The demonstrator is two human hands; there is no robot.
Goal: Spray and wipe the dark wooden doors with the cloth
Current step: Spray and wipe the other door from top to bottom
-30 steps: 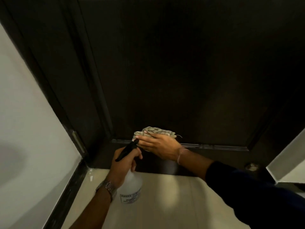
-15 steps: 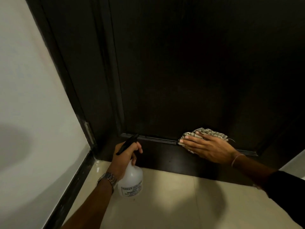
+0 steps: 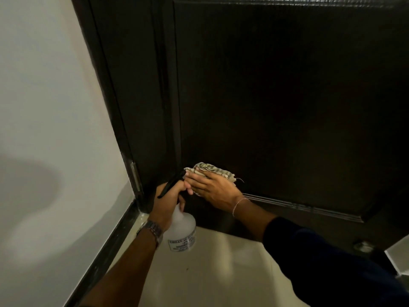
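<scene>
The dark wooden door (image 3: 276,96) fills the upper right of the head view. Low on its panel, near the bottom left corner, my right hand (image 3: 212,187) presses a crumpled striped cloth (image 3: 210,169) flat against the wood with straight fingers. Just left of it, my left hand (image 3: 166,200) grips the neck of a clear spray bottle (image 3: 182,231) with a black trigger head (image 3: 171,183); the bottle hangs just above the floor. The two hands almost touch.
A white wall (image 3: 51,129) with a dark skirting (image 3: 106,247) runs along the left. The dark door frame (image 3: 124,96) carries a metal hinge (image 3: 135,176). Beige floor tiles (image 3: 221,273) lie below. A round doorstop (image 3: 363,244) sits at the right.
My right hand has slid the cloth leftward along the door's bottom panel, back beside the spray bottle. The left hand and bottle have stayed in place.
</scene>
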